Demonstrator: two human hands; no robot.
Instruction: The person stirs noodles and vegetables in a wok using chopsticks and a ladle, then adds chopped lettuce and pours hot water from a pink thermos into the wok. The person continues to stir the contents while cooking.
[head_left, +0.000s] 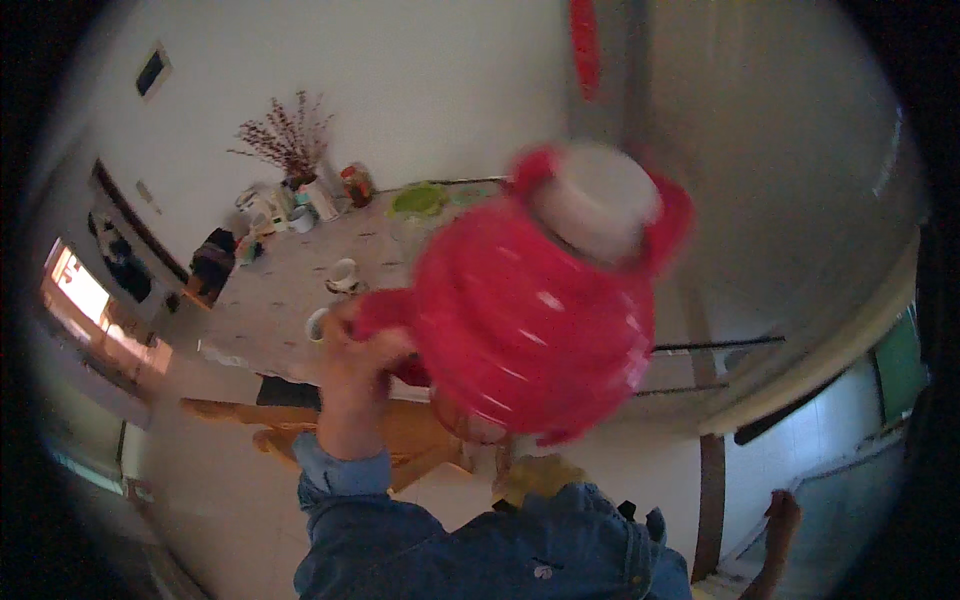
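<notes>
A red, ribbed thermos jug (532, 322) with a white stopper (607, 199) fills the middle of the view, blurred and close to the camera. My left hand (360, 352) grips its red handle from the left, and the jug's top leans towards the right. Behind the hand, a white cup (317, 325) stands on the table, partly covered by my fingers. Another white cup (343, 274) is a little farther back. At the lower right, my right hand (784, 510) is small and apart from the jug; its fingers cannot be made out.
The cloth-covered table (292, 277) runs along the wall. On it are dried red stems (289, 139) in a vase, a red-lidded jar (357, 186) and a green bowl (418, 199). A wooden chair (412, 431) stands at the near edge. A large pale surface rises at right.
</notes>
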